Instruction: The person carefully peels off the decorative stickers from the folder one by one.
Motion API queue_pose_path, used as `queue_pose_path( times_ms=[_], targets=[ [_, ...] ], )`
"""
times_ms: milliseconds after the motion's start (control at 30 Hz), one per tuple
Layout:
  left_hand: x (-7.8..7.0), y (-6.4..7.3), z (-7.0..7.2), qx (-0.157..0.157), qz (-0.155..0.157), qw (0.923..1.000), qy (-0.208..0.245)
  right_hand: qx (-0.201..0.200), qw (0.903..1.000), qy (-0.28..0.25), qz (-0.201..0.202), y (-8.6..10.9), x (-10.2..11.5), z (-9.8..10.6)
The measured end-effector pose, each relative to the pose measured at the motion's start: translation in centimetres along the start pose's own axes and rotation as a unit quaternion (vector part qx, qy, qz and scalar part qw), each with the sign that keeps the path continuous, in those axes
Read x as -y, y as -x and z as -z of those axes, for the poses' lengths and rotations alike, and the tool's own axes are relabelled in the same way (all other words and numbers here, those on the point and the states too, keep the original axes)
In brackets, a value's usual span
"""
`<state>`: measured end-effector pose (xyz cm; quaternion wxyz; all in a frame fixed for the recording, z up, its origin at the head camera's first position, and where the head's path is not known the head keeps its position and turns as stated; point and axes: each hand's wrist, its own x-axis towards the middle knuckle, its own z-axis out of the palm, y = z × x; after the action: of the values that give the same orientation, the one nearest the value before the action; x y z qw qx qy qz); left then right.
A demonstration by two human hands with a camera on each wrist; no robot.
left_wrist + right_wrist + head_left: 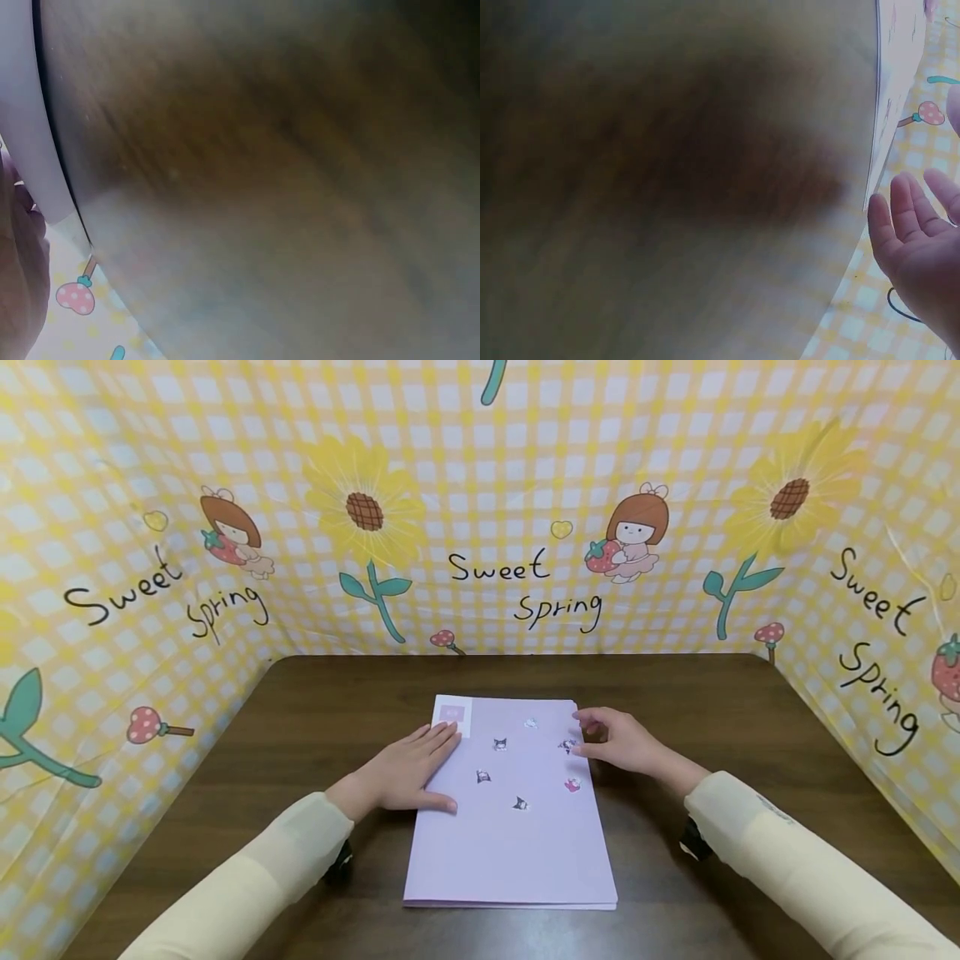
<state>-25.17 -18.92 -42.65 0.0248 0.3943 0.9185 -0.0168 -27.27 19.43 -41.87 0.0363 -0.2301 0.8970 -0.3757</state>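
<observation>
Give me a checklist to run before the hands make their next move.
1. Lilac folder lying on the table: ok.
2. Left hand resting on the folder's left side: ok, fingers extended.
3. White label clear of fingers: not ok, the left fingertips overlap its lower part.
4. Right hand at the folder's right edge: ok, thumb and fingers apart.
5. Right thumb clear of the small picture beside it: cannot tell, they nearly meet.

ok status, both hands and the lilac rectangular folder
Left hand flat on folder; right hand at its right edge. Folder lies on dark brown table. Left fingertips overlap white square label.
</observation>
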Motion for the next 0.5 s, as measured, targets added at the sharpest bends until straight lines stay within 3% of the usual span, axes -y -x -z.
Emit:
queue_pose_path(
  times_ms=[267,500],
  targets=[
    [0.1,-0.1,-0.1,0.002,0.001,1.0000,-0.004,0.030,0.9988,-0.025,-0.031,-1.0,-0.3,-0.1],
    [-0.1,0.0,-0.1,0.006,0.003,1.0000,-0.002,0.048,0.9982,-0.026,-0.023,-1.3,-0.9,-0.7]
  ],
)
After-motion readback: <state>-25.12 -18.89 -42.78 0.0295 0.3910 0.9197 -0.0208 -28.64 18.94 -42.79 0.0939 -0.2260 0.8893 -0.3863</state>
